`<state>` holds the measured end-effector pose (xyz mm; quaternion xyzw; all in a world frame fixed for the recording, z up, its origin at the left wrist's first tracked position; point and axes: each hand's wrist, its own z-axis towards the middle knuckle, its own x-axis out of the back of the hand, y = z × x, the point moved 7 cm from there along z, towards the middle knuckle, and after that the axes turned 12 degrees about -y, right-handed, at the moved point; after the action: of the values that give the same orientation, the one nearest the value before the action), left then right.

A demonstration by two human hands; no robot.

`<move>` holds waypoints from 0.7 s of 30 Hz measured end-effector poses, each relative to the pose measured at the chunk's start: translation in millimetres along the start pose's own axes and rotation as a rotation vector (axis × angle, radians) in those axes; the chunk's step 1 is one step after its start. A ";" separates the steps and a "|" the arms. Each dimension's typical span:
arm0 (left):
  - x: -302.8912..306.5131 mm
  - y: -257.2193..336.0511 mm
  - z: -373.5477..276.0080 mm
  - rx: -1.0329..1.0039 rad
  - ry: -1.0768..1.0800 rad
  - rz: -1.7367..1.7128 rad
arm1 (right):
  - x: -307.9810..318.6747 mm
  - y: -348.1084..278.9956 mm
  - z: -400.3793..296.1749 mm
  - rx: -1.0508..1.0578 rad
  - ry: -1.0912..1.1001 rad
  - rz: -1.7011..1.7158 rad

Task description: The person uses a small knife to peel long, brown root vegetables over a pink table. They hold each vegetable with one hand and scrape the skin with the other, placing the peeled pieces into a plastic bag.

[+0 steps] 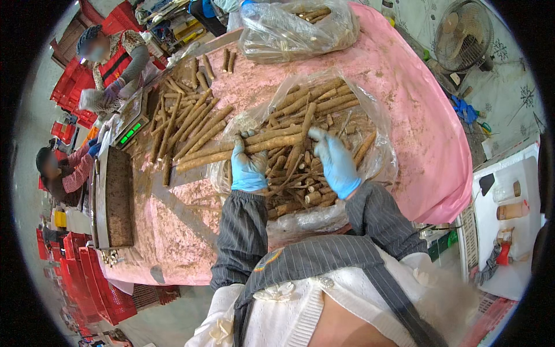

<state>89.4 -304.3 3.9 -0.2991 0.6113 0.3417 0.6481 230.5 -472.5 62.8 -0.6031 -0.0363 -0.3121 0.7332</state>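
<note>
My left hand [249, 167], in a blue glove, grips two long brown roots [243, 149] that point out to the left, side by side. My right hand [336, 162], also blue-gloved, is at the right ends of these roots. Its fingertips are beside another root [308, 115] that lies steeply across the pile; whether they grip it cannot be seen. Under both hands a clear plastic bag [383, 147] lies spread wide. It holds long roots at its far side and many short cut pieces [314, 197] nearer me.
Loose roots [186, 123] lie on the pink-covered table [425, 152], left of my hands. Beyond them stands a scale [130, 117] with a green display. A metal tray [119, 199] is at the left edge, a filled bag [299, 34] at the far end. Two people work across the table.
</note>
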 end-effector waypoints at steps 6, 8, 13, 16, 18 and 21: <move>12.3 -23.0 -16.0 0.015 0.111 0.009 | -52.3 38.3 -16.8 -0.197 -0.125 -0.147; 6.7 -37.2 -25.5 0.027 0.160 0.042 | -54.7 58.1 -6.9 -0.353 -0.258 0.133; 7.9 -7.8 -24.9 0.031 0.229 0.471 | -19.9 94.6 27.6 -0.444 -0.141 0.298; -8.0 10.0 -26.7 0.084 0.116 0.596 | -10.3 142.1 71.5 -0.490 -0.150 0.064; -6.2 18.5 -30.6 0.135 0.084 0.553 | -18.2 133.0 90.9 -0.665 -0.206 -0.152; -17.7 18.3 -37.2 0.235 0.148 0.751 | -28.6 137.9 106.2 -0.745 -0.141 -0.114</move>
<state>52.3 -324.9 19.4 -0.0026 0.7582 0.4600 0.4621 311.0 -353.6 -39.6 -0.8451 -0.0041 -0.3019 0.4412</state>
